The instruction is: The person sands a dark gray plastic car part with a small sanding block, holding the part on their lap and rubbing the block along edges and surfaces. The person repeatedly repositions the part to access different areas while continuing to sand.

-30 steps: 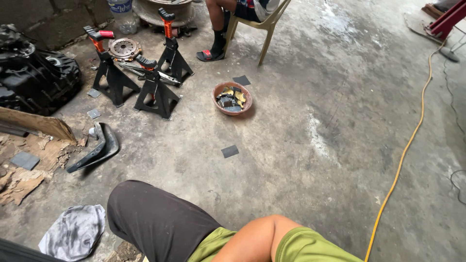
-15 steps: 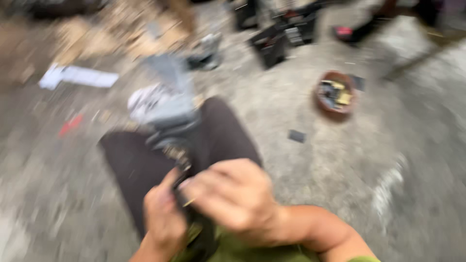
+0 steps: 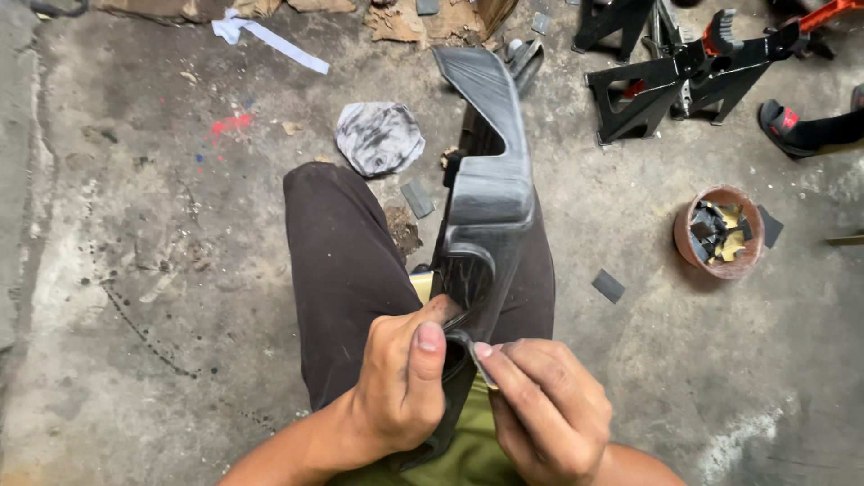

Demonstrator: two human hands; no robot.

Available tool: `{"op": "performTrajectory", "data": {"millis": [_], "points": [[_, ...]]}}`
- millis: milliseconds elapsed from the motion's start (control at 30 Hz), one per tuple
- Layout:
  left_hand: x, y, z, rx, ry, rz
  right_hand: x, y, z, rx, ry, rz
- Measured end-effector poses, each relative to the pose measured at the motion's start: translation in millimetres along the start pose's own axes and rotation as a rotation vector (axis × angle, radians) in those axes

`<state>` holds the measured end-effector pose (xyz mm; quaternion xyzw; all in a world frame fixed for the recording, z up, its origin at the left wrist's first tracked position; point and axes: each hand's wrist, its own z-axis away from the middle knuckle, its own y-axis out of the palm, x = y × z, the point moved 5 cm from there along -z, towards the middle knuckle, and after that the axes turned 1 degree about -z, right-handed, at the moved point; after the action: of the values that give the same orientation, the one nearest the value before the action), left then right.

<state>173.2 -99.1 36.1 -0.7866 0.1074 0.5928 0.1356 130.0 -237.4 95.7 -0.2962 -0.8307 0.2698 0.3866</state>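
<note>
1. Stained concrete floor (image 3: 162, 270) all round, scattered with scraps and debris.
2. Centre of view: a long black plastic trim (image 3: 490, 171), glossy but scuffed grey, lies along the person's dark-trousered leg (image 3: 337, 261) and points away toward the top of the view.
3. It's curved and moulded, with a broad flat far end, a raised shoulder in the middle and a hollow recess nearer the hands.
4. Left hand (image 3: 400, 391) is clamped on the trim's near end, thumb pressed over its edge.
5. Right hand (image 3: 544, 414) sits just beside it, fingers pinched together on a small thin grey piece (image 3: 481, 367) at that same edge.
6. Beyond the knee, a crumpled grey rag (image 3: 380, 137) lies on the floor.
7. Off right, a brown bowl (image 3: 720, 234) holds dark scraps; black jack stands (image 3: 684, 76) stand further back.
</note>
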Motion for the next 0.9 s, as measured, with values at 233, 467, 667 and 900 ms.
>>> {"op": "performTrajectory", "data": {"millis": [233,467,667,900], "points": [[-6,1,9,0.059,0.042,0.029,8,-18,-16,0.131,-0.255,0.131],[-5,1,5,0.065,0.020,0.077,13,-15,-34,0.161,-0.314,0.185],[0,-2,11,0.057,0.051,0.102,8,-8,-24,0.122,-0.311,0.177],[-2,-6,13,0.074,0.057,0.120,9,-6,-20,0.150,-0.348,0.141]]}}
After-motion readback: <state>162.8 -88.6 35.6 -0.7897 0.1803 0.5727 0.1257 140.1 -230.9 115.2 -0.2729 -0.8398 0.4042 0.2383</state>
